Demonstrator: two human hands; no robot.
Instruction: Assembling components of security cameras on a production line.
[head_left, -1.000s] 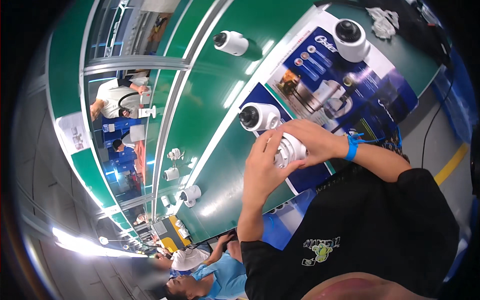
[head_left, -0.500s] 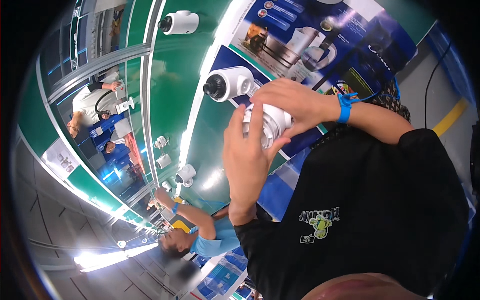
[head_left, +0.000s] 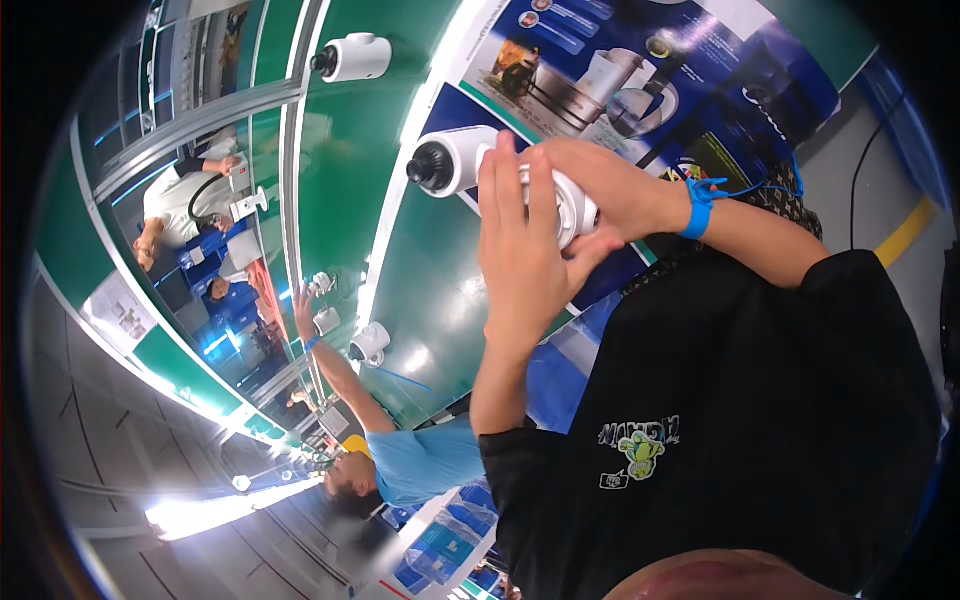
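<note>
Between my two hands is a white round part (head_left: pixel 572 212) with a ringed, stepped face, mostly covered by fingers. My left hand (head_left: pixel 528 225) presses over its near side, fingers long across it and thumb bent round below. My right hand (head_left: pixel 612 195) wraps the far side; a blue wrist strap (head_left: pixel 697 208) with a cord circles that wrist. Close beyond my left fingertips lies a white rounded unit (head_left: pixel 468 155) with a black ribbed end. Whether it joins the part I hold cannot be told.
A printed sheet (head_left: pixel 540 95) with appliance pictures covers the green bench (head_left: pixel 440 300). Another white unit (head_left: pixel 358 58) lies at the far left, and one more (head_left: pixel 370 342) stands nearer a co-worker in blue (head_left: pixel 430 465), whose arm reaches over the bench. A metal frame (head_left: pixel 293 200) edges the bench.
Both hands and the white round part have shifted slightly right and up, and my left hand now stands more upright over it. The co-worker's arm has stretched farther across the bench.
</note>
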